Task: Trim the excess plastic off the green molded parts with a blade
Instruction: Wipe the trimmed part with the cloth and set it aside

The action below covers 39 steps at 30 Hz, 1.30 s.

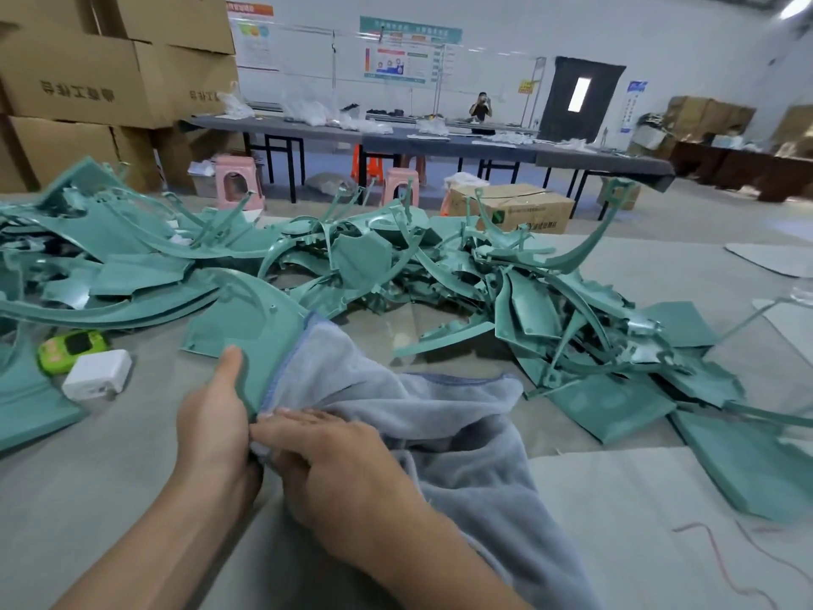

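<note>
The left hand (211, 416) is gripping a green part (246, 328) by the worktop's (132, 499) near edge, thumb on top. The right hand (338, 464) is pinching a grey cloth (440, 416) against that part's rim. No blade is showing, so trimming likely needs one fetched next. More green parts (528, 292) are lying heaped across the middle. A cardboard box (519, 209) beyond is sitting taped shut, contents hidden.

Flat green molded part (246, 332), half under cloth (396, 416)

Grey towel (440, 411), white charger (97, 374) just beside a lime-green gadget (72, 345), stacked cardboard boxes (88, 72), 2 pink stools (237, 182).
</note>
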Each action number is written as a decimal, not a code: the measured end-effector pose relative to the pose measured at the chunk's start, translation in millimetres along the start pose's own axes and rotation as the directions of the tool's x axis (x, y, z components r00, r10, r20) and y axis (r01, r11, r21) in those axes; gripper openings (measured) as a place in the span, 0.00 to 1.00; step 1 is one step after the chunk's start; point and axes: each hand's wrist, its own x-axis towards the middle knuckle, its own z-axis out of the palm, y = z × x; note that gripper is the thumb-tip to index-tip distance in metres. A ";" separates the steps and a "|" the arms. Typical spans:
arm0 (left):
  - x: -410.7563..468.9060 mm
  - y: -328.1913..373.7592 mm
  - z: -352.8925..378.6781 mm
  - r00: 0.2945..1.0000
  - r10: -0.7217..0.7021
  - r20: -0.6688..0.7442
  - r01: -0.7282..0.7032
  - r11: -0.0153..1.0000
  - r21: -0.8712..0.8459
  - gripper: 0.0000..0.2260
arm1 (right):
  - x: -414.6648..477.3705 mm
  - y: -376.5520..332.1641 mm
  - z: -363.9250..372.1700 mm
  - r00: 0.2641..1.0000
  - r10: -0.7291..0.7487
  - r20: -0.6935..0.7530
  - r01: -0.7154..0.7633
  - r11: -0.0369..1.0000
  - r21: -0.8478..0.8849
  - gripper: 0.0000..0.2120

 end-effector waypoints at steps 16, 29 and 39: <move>-11.4 38.7 -12.6 0.976 0.072 0.207 -0.086 0.994 0.060 0.19 | -15.5 1.3 -104.0 0.863 0.505 0.003 -0.497 0.850 -0.174 0.25; -223.2 19.9 17.6 0.744 0.072 0.664 -0.305 0.921 0.242 0.17 | -180.0 -113.7 -138.6 0.711 0.701 -0.055 -0.148 0.225 0.963 0.21; -396.4 -129.1 34.9 0.186 -0.493 0.850 -0.088 0.853 0.515 0.29 | -428.8 -175.7 -164.7 0.136 0.970 -0.204 -0.141 0.222 0.965 0.21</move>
